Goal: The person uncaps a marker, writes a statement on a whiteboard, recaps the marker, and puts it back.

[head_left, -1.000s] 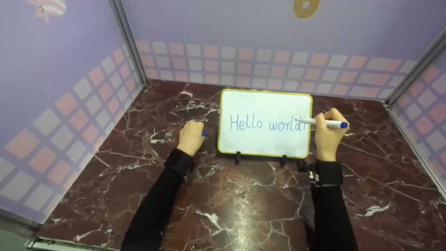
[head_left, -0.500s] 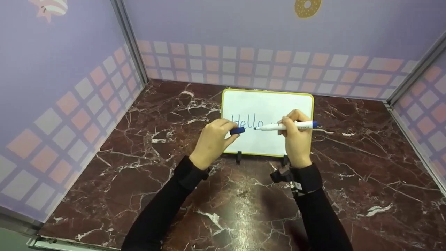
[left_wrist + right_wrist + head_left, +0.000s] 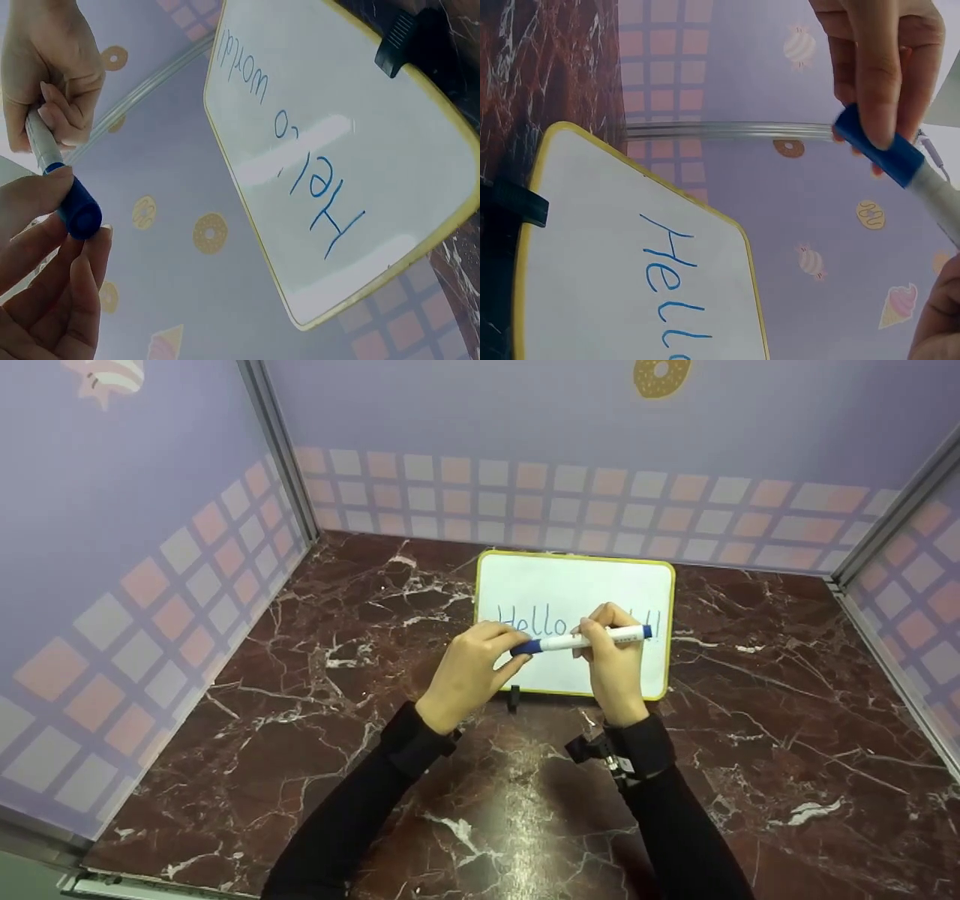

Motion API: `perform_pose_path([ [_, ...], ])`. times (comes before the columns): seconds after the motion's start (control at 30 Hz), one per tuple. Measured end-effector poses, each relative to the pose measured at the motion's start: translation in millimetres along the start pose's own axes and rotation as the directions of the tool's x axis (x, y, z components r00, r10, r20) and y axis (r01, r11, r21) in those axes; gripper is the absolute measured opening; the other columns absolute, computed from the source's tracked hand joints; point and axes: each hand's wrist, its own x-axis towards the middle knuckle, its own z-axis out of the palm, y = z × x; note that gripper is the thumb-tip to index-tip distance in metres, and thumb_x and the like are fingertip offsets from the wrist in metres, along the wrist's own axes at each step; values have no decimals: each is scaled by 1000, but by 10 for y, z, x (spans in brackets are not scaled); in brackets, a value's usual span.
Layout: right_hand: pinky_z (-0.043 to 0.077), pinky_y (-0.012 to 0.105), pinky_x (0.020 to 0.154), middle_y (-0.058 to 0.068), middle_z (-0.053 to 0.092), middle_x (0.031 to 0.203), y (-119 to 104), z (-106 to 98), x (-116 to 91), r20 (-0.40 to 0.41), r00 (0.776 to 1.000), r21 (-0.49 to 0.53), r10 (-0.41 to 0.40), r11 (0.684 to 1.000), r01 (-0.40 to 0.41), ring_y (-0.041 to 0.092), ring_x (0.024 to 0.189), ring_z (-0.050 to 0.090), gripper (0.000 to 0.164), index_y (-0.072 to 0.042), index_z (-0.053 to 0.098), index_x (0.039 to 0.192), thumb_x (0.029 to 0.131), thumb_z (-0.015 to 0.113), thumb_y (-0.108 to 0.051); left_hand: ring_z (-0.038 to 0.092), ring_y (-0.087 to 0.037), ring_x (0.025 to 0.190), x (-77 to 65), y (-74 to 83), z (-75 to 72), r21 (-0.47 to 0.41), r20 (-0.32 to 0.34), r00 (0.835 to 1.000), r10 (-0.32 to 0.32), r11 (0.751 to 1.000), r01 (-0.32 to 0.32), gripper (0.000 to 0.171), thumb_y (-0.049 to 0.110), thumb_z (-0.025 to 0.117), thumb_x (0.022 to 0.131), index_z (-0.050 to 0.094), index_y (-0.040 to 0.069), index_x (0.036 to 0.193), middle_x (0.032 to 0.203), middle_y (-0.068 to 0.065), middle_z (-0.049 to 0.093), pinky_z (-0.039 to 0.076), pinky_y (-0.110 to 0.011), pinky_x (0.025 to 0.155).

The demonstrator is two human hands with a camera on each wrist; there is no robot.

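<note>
My left hand (image 3: 469, 667) pinches the blue cap (image 3: 526, 647) between thumb and fingers. The cap sits over the tip end of a white marker (image 3: 562, 642), in line with its barrel. Around that barrel my right hand (image 3: 615, 667) grips with thumb and fingers, and the marker's blue rear end sticks out to the right. In the left wrist view the cap (image 3: 79, 210) meets the marker's white body (image 3: 45, 142). Behind both hands stands a yellow-framed whiteboard (image 3: 577, 585) with blue handwriting, "Hello world!", partly hidden by the right hand in the head view.
Black stand feet (image 3: 514, 699) hold the whiteboard's lower edge on a dark red marbled table (image 3: 300, 780). Purple walls (image 3: 480, 405) with checkered bands enclose the back and sides. A black wrist camera mount (image 3: 589, 748) juts from the right wrist.
Both hands have come together in front of the whiteboard. The right hand brought the marker left, away from the writing; the left lifted the cap rightward, and the cap now covers the tip.
</note>
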Motion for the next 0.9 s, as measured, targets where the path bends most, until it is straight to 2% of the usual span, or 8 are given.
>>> perform_pose_path([
  [0.2,42,18,51,1,52,66,30,-1,-30,42,999,-11,8,1000,-7,10,54,49,35,-8,44,61,90,50,10,66,-26,97,-11,19,6,-90,16,1000,-13,996,14,23,15,68,92,74,1,109,105,-13,70,57,-33,86],
  [0.37,41,17,51,0,51,67,30,-36,-32,146,989,-21,-5,1000,8,10,56,49,33,-5,41,62,91,50,9,68,-25,95,-19,-2,-20,-191,27,999,-37,981,41,23,16,71,89,75,1,106,102,-12,72,57,-33,86],
  [0.53,38,17,49,1,56,68,-5,-78,7,207,978,-45,14,999,-5,11,54,52,31,-6,45,65,92,54,8,69,-26,95,-7,-24,-35,-222,43,998,-40,974,48,24,17,71,89,75,0,106,102,-13,73,57,-34,88],
  [0.67,50,22,59,6,64,84,-80,-121,65,177,984,-75,-5,997,19,17,68,62,11,-4,59,86,89,64,5,69,-25,98,10,-33,-76,-220,26,998,-50,974,55,25,18,70,90,75,1,108,103,-12,73,56,-34,90],
  [0.73,53,24,70,7,67,95,-105,-171,97,124,988,-118,-91,987,106,18,81,65,22,-4,61,103,84,70,6,68,-25,98,14,-42,-102,-204,12,998,-57,977,58,25,18,69,91,75,1,108,103,-12,72,56,-34,90],
  [0.8,51,27,87,8,68,104,-133,-220,123,117,958,-272,-261,920,283,18,97,64,42,-1,61,114,77,79,2,67,-25,99,15,-57,-123,-169,-1,998,-68,983,67,25,17,69,91,75,1,109,104,-12,71,56,-34,89],
  [0.83,48,30,96,9,69,107,-144,-241,131,134,927,-377,-349,848,373,19,104,62,49,-1,62,116,72,84,-1,66,-25,99,14,-67,-129,-148,-5,997,-77,986,75,25,17,68,92,75,1,109,103,-12,71,56,-34,88],
  [0.9,40,34,104,10,70,110,-152,-272,134,226,836,-569,-500,629,530,21,113,58,55,-2,66,115,65,89,-10,66,-25,99,16,-83,-136,-110,-11,995,-95,990,93,25,17,68,92,74,1,109,103,-12,71,56,-34,87],
])
